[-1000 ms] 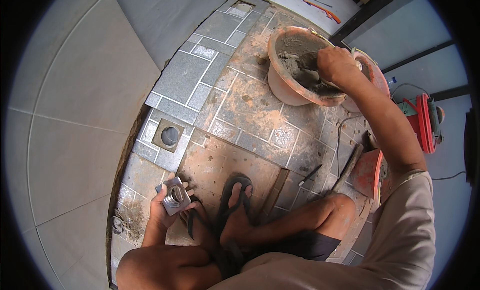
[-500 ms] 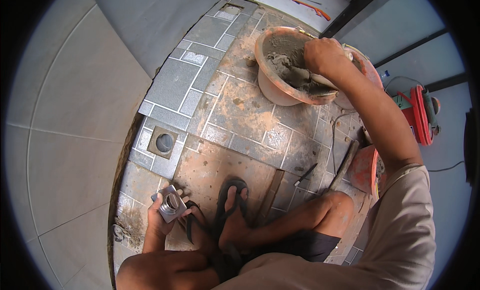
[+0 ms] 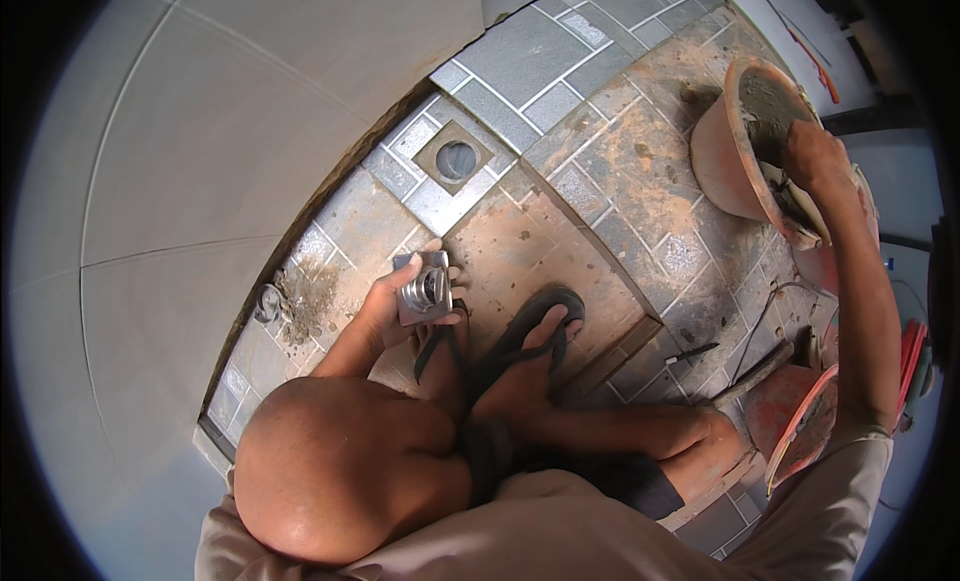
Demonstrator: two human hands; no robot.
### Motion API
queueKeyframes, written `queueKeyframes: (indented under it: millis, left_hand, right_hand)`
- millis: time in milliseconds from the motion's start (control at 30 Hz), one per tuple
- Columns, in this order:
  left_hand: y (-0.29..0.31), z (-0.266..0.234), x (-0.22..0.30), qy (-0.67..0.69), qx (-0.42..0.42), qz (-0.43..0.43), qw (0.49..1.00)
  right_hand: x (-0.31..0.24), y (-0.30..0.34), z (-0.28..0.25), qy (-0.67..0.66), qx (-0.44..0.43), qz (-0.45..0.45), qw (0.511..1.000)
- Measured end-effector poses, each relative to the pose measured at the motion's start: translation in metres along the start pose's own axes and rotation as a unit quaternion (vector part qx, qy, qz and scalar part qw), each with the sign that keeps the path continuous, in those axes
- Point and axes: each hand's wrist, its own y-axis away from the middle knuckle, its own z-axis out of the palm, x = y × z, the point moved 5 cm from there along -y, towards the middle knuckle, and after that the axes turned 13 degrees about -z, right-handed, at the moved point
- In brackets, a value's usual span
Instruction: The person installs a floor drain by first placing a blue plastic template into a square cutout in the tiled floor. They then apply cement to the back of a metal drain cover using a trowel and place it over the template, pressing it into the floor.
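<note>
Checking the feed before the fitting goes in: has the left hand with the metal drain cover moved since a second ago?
Yes. Judged against the square drain opening, the left hand has carried the metal drain cover a little closer to it; the cover remains short of it, beside the sandalled foot.

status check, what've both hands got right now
Left hand gripping square metal drain cover over the tiled floor. Right hand down in the orange mortar bucket. Open drain hole unobstructed.

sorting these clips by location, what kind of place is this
Most likely a bathroom or wet-area floor being tiled. Grey floor tiles smeared with mortar surround a square drain opening. The right hand reaches into a bowl of wet mortar; the left hand holds a metal drain fitting.
</note>
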Motion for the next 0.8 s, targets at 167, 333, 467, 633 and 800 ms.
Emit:
queueKeyframes:
  millis: [167, 333, 467, 633, 800]
  left_hand:
    - [0.004, 0.008, 0.000, -0.011, 0.000, 0.009, 1.000]
    - [-0.014, 0.016, 0.003, -0.024, -0.005, -0.002, 1.000]
    - [-0.001, 0.030, 0.008, -0.015, 0.017, 0.010, 1.000]
    - [-0.003, 0.032, 0.019, 0.030, -0.074, 0.028, 0.996]
    - [-0.001, 0.054, 0.033, 0.052, -0.169, 0.038, 0.983]
  right_hand:
    - [-0.007, 0.009, -0.003, -0.054, 0.069, -0.020, 0.996]
    - [0.031, -0.002, 0.029, -0.140, -0.068, -0.067, 0.986]
    - [0.019, 0.036, 0.008, -0.369, -0.013, 0.040, 0.929]
    - [0.043, 0.061, 0.033, -0.470, 0.040, 0.036, 0.881]
    - [0.063, 0.099, 0.048, -0.536, 0.111, 0.108, 0.830]
